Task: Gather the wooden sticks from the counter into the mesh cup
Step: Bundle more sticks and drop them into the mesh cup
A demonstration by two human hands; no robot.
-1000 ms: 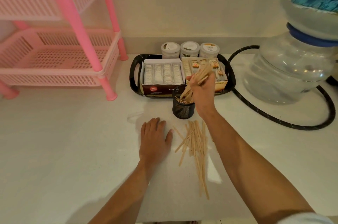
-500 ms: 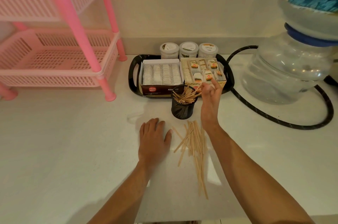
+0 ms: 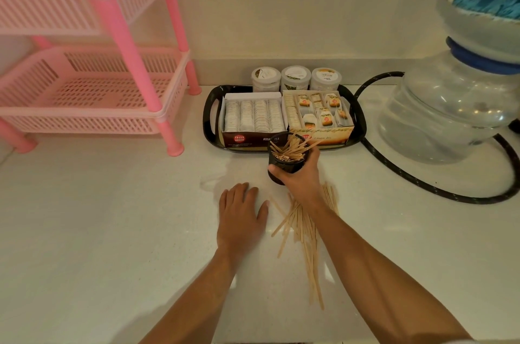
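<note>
A black mesh cup (image 3: 284,162) stands on the white counter just in front of the tray, with several wooden sticks (image 3: 289,148) leaning inside it. My right hand (image 3: 302,177) is wrapped around the cup's near side, thumb on its left. A loose pile of wooden sticks (image 3: 305,234) lies on the counter below the cup, partly hidden under my right forearm. My left hand (image 3: 242,217) rests flat on the counter to the left of the pile, fingers apart, holding nothing.
A black tray (image 3: 211,118) holds two open tea-bag boxes and three lidded jars behind the cup. A pink plastic rack (image 3: 92,90) stands at the left. A water bottle dispenser (image 3: 450,107) and a black hose (image 3: 422,186) are at the right.
My right hand dropped a bundle of sticks into the cup, drew back open, then came down and closed around the cup. The left hand stayed put.
</note>
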